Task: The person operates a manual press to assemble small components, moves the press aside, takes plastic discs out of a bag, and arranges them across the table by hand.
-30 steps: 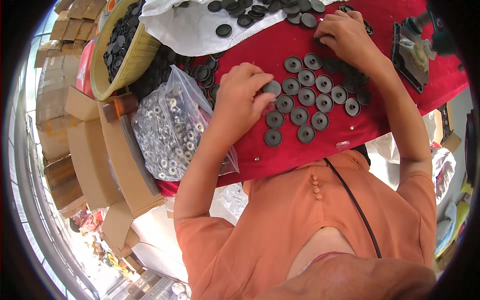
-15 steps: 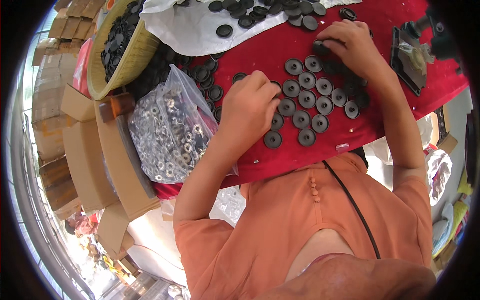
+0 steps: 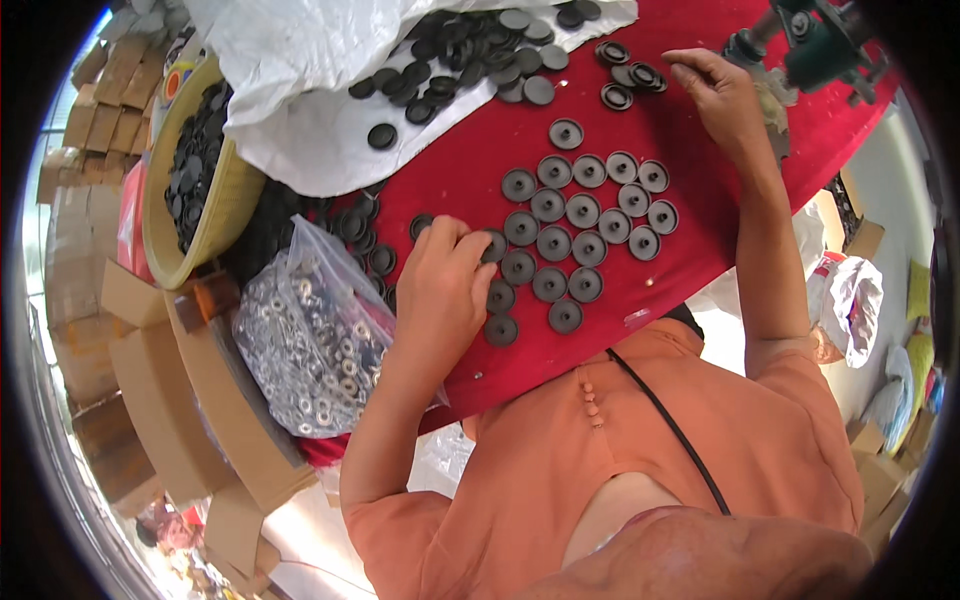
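My left hand (image 3: 440, 290) rests at the left edge of a loose group of black plastic discs (image 3: 583, 210). Its thumb and fingers close around one round black disc (image 3: 494, 246), partly hidden by the fingertips. Another disc (image 3: 421, 226) lies just behind the knuckles. Most discs of the group show a raised rim and a small central stub. My right hand (image 3: 722, 100) hovers at the far right, thumb and forefinger apart, nothing visible between them. Beside its fingertips lies a small cluster of black discs (image 3: 617, 96). One disc (image 3: 566, 133) sits alone above the group.
A red cloth (image 3: 690, 240) covers the table. Smooth black caps lie on a white sack (image 3: 340, 150) at the back. Left are a yellow basket (image 3: 155, 240) of black parts, a clear bag (image 3: 310, 350) of metal bearings and cardboard boxes (image 3: 190, 400). A green machine (image 3: 815, 50) stands back right.
My right hand has let go of a disc, now lying above the group, and has moved toward the cluster at the back right. The view has shifted. My left hand stays at the group's left edge.
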The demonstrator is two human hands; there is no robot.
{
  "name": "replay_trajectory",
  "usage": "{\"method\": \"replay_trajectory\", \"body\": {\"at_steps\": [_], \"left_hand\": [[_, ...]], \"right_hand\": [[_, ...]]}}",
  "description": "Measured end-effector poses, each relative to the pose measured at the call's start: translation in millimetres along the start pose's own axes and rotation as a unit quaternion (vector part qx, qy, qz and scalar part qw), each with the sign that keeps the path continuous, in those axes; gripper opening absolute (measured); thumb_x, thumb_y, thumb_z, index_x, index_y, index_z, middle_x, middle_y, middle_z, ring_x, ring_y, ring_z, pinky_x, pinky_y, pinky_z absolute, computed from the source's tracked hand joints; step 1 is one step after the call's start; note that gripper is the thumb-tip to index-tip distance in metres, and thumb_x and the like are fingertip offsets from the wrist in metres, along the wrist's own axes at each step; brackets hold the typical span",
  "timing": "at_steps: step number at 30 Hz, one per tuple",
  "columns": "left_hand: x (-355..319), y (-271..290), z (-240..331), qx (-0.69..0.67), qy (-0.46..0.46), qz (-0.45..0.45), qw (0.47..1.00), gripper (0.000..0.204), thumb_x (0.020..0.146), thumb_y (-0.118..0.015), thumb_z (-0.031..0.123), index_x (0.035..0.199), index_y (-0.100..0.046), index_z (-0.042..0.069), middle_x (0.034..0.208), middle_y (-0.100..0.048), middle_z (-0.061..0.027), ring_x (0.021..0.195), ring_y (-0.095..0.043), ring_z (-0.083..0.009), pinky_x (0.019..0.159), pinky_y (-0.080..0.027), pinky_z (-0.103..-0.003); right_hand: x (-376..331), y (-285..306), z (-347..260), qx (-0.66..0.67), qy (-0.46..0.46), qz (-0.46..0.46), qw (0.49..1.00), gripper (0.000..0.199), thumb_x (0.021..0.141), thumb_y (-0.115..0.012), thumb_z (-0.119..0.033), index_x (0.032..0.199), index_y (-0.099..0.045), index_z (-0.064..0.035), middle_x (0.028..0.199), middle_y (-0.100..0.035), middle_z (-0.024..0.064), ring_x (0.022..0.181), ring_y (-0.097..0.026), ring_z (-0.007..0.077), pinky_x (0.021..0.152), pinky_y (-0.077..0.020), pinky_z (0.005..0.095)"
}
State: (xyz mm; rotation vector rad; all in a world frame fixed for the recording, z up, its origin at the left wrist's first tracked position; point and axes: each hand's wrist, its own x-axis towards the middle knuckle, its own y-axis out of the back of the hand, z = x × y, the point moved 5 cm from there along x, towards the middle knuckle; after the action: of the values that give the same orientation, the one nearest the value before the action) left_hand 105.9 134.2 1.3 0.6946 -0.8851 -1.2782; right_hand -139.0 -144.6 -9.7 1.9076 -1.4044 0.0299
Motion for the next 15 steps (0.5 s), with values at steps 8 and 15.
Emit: {"method": "replay_trajectory", "body": {"at_steps": [8,15], "left_hand": [[-40.7,-20.9,16.3,0.044,-0.010,0.005,0.999,0.086,0.085,-0.079,0.033,0.150,-0.039,-0.006,0.156,-0.034,-0.0295,0.142,-0.037,-0.0467,0.116,-0.034,-0.051],[-31.3,-57.2,45.5,0.064,-0.004,-0.034,0.997,0.100,0.087,-0.075,0.046,0.156,-0.026,-0.008,0.164,-0.017,-0.0340,0.151,-0.020,-0.0529,0.122,-0.022,-0.059]], "right_hand": [[-2.8,2.1,2.2,-0.061,-0.015,-0.057,0.996,0.023,0.095,-0.068,-0.009,0.115,-0.072,0.0007,0.104,-0.074,0.0139,0.095,-0.070,0.0262,0.086,-0.0536,0.0349],[6.9,-16.6,5.2,-0.150,0.120,-0.086,0.978,0.031,0.088,-0.073,-0.012,0.117,-0.070,-0.0028,0.111,-0.068,0.0137,0.103,-0.066,0.0358,0.089,-0.0526,0.0435]]}}
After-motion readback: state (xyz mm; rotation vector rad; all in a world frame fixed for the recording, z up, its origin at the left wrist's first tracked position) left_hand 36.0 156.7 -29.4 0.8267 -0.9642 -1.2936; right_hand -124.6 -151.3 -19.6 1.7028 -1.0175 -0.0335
